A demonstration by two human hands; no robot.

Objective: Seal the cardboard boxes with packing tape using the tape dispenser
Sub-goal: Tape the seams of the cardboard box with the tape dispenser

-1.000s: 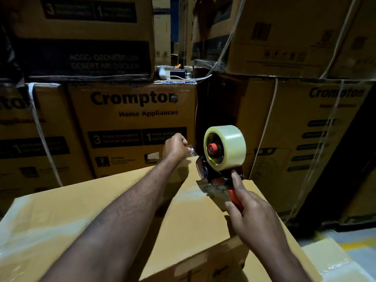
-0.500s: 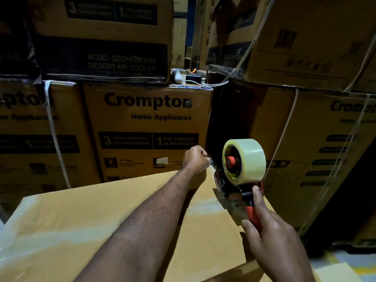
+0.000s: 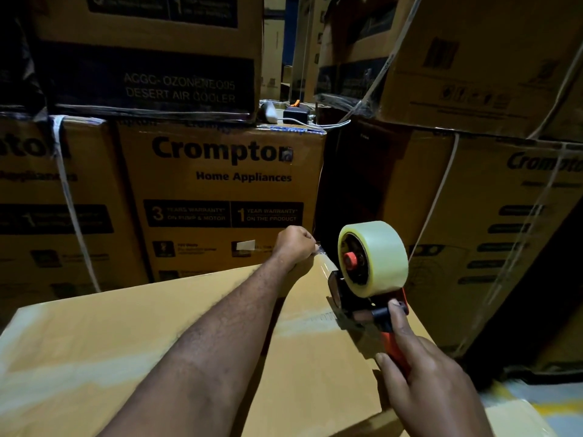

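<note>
Clamped with the right grip [image 3: 422, 376] round the orange handle of the tape dispenser [image 3: 359, 299], forefinger stretched forward onto its black body. Pinched in the left grip [image 3: 295, 247] — fingers curled together — the free end of the clear tape [image 3: 326, 263], stretched from the dispenser's front toward the far edge of the cardboard box [image 3: 151, 348]. Mounted upright on the dispenser: a full tape roll [image 3: 381, 257] on a red hub. Held low over the box's top near its far right corner; contact with the cardboard not discernible. Stacked behind and beside, in dim light: printed cartons [image 3: 220, 184], several bound with white strapping [image 3: 71, 212].
</note>
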